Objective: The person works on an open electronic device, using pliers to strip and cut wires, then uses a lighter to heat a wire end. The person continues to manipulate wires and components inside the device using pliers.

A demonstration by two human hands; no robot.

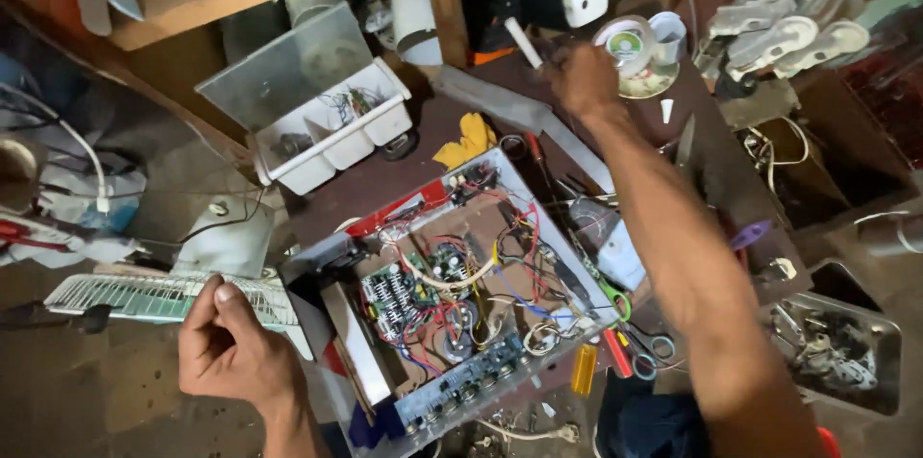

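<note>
Both hands work apart: right hand [585, 78] at one o'clock grips a white rod [524, 43], left hand [226, 347] curls loosely empty at eight o'clock beside the open amplifier chassis [452, 295].

Open amp chassis [452, 295] sits btwn both hands: right of left hand [226, 343], below/left of right hand [585, 78]. Fan grille [163, 297] just beside left hand, behind it. Compartment box [332, 136] well behind left hand. Solder spool [625, 40] just right of right hand. Scissors [639, 347] right of chassis, under right forearm.
</note>
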